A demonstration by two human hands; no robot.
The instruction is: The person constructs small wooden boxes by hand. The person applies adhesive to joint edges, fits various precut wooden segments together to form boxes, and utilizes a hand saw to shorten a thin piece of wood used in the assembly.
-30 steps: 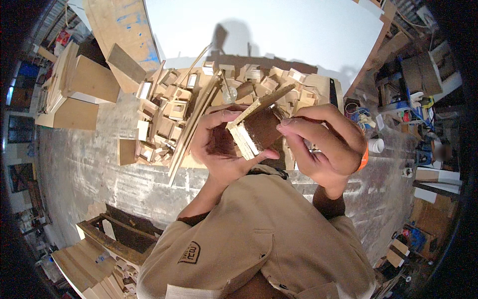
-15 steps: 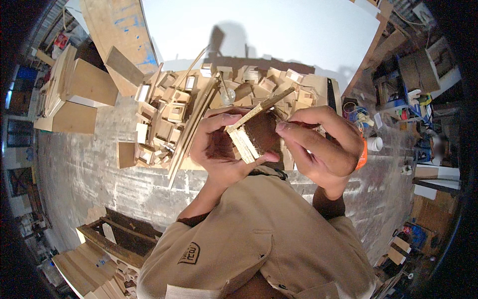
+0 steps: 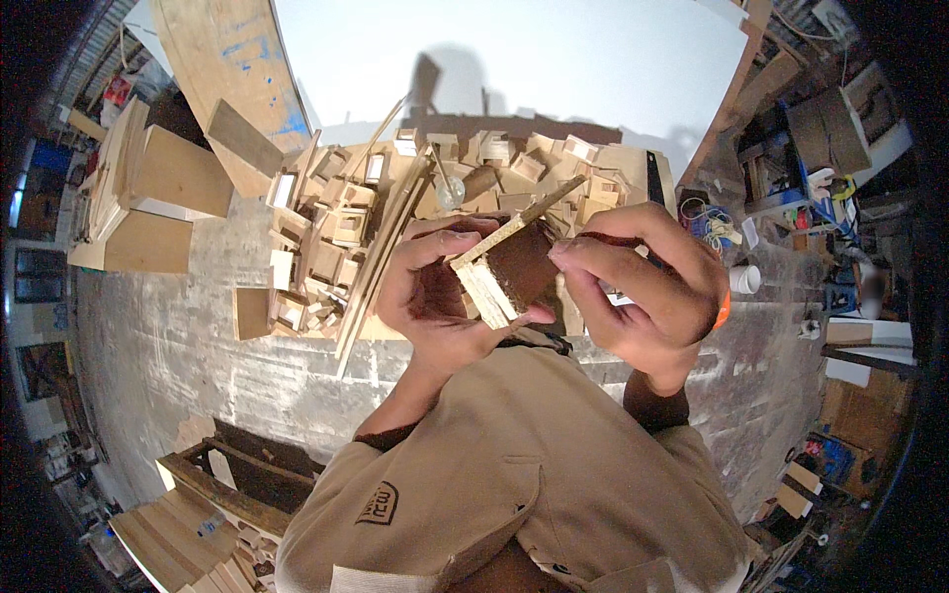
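My left hand [image 3: 435, 287] is wrapped round a small wooden box-like piece [image 3: 489, 294], its fingers on the far side and its thumb along the near edge. Pale, rough edges of the piece face up, and a thin strip of it slants up to the right. Its inner face is in brown shadow. Close to the right side of the piece, my right hand [image 3: 643, 282] has thumb and forefinger pinched together. Whatever lies between those fingertips is too small or hidden to make out.
Many small wooden blocks and frames [image 3: 348, 227] lie heaped on a board beyond my hands, beside long wooden strips [image 3: 390, 262]. A clear container [image 3: 450, 192] stands among them. Larger wooden boxes [image 3: 178, 173] are at the left, a white bucket [image 3: 744, 280] at the right.
Both hands keep almost the same place and grip around the wooden piece. The right hand has shifted only slightly, and the whole view has tilted a little.
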